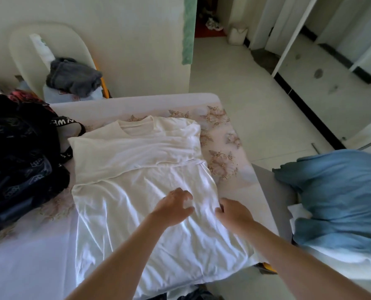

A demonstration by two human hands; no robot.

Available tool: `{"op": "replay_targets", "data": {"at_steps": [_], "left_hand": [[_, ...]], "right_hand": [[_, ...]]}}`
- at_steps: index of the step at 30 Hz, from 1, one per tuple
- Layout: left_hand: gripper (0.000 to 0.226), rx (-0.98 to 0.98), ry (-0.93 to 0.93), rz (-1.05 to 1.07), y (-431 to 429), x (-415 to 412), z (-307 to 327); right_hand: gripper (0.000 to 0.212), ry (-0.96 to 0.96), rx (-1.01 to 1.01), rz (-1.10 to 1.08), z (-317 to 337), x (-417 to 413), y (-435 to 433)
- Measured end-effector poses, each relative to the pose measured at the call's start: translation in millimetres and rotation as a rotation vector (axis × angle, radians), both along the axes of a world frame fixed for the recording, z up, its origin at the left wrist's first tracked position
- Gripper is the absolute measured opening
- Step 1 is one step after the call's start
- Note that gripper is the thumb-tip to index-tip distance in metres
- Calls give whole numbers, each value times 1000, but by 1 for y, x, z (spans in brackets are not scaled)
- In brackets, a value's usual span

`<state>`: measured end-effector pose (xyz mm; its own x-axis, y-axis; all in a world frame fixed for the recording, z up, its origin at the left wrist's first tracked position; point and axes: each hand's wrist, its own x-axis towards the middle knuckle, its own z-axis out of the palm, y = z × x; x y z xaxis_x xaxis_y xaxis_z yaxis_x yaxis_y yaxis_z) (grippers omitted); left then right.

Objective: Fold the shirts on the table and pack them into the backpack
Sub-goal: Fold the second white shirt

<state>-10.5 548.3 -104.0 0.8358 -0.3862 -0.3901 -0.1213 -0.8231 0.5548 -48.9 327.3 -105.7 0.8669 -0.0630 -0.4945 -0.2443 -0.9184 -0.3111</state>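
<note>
A white short-sleeved fabric T-shirt (137, 191) lies flat on a table covered with a pale floral cloth (221, 161), collar toward the far edge and both sleeves folded across the chest. The left hand (173, 207) is over the shirt's lower middle with bent fingers; whether they pinch fabric is unclear. The right hand (234, 213) curls its fingers around the shirt's right edge. A black patterned backpack (18, 159) sits just beside the shirt's left side. A crumpled blue cloth (340, 191) lies off to the right.
</note>
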Motion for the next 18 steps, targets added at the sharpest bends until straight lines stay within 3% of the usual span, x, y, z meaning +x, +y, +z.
{"op": "replay_targets", "data": {"at_steps": [5, 7, 10, 13, 18], "left_hand": [[62, -98, 126, 27, -32, -37, 23], [63, -118, 154, 91, -39, -44, 27], [36, -144, 161, 254, -37, -43, 28], [15, -113, 123, 308, -22, -25, 33], [19, -178, -161, 477, 8, 36, 69]], "right_hand": [[18, -88, 267, -174, 27, 13, 10], [26, -101, 404, -233, 36, 19, 17], [44, -24, 645, -198, 46, 26, 23], [26, -55, 675, -92, 53, 38, 29], [20, -230, 740, -345, 77, 87, 61]]}}
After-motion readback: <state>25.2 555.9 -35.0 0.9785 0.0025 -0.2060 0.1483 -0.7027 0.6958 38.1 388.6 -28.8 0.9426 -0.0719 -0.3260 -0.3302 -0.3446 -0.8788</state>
